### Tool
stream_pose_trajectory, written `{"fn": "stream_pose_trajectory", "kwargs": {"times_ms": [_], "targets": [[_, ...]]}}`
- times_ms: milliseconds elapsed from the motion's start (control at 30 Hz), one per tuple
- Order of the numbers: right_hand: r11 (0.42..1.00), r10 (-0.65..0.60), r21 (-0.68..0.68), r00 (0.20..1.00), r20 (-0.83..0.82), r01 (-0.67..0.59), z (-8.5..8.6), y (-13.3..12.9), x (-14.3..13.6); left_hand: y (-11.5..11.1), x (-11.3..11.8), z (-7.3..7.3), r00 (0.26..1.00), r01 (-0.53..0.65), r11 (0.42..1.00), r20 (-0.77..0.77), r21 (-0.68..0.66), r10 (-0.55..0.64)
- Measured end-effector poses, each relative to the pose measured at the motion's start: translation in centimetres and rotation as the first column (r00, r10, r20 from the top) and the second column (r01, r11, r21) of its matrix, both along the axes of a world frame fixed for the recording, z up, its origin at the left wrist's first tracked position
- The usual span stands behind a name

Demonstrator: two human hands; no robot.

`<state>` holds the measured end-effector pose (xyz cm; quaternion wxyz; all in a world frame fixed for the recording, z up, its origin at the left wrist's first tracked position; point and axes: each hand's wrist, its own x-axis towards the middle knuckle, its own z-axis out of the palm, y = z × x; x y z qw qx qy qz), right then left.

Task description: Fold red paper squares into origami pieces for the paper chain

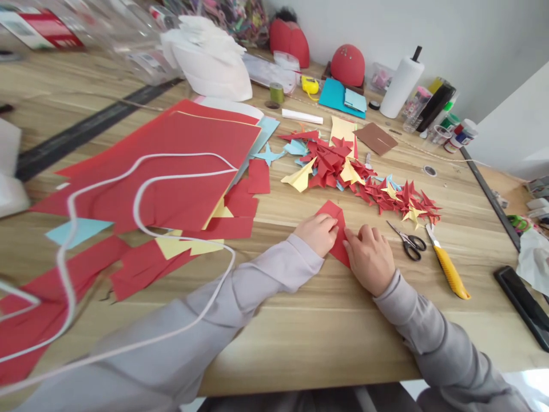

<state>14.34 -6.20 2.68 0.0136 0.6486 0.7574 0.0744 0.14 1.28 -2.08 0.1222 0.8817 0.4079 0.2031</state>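
A small folded piece of red paper (331, 208) lies flat on the wooden table, its top corners folded toward a point. My left hand (317, 234) rests on its left side with bent fingers pressing it down. At the paper's right edge, the curled fingers and thumb of my right hand (371, 258) hold it against the table. Part of the paper is hidden under my hands. Black scissors (412, 246) and a yellow utility knife (450, 269) lie just right of my right hand.
Beyond my hands is a pile of folded red, yellow and blue paper pieces (328, 163). Large red sheets (201, 177) and cut strips lie to the left, a white cable (141, 194) hanging across the view. A black phone (523, 306) lies at the right edge.
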Motion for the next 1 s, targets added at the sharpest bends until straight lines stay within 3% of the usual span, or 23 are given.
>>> {"fn": "stream_pose_trajectory", "kwargs": {"times_ms": [233, 500, 633, 800, 900, 1000], "targets": [[0.998, -0.018, -0.058, 0.999, 0.041, 0.021, 0.5, 3.0, -0.3, -0.1, 0.1, 0.7, 0.995, 0.046, 0.998, -0.086, 0.04, -0.042], [0.998, -0.015, -0.059, 0.999, 0.032, 0.017, 0.4, 4.7, -0.1, -0.1, -0.1, 1.0, 0.997, 0.027, 1.0, -0.068, 0.005, -0.026], [1.0, 0.009, -0.019, 1.0, 0.006, -0.009, -0.3, 3.9, 0.0, -0.3, 0.0, 1.1, 0.997, 0.027, 0.999, -0.075, 0.03, -0.025], [0.998, 0.057, 0.028, 0.998, 0.021, -0.057, -0.4, 0.5, -0.8, -0.2, 0.3, 0.7, 0.999, -0.024, 0.999, -0.04, 0.044, 0.026], [0.994, 0.103, 0.026, 0.994, -0.019, -0.102, -0.2, -1.1, -0.6, 0.0, 0.0, 0.7, 0.995, 0.063, 0.993, -0.078, 0.104, -0.055], [0.993, 0.107, 0.055, 0.984, -0.139, -0.1, -0.1, -1.0, 0.6, -0.1, -0.5, 1.2, 0.985, 0.158, 0.973, -0.098, 0.169, -0.143]]}}
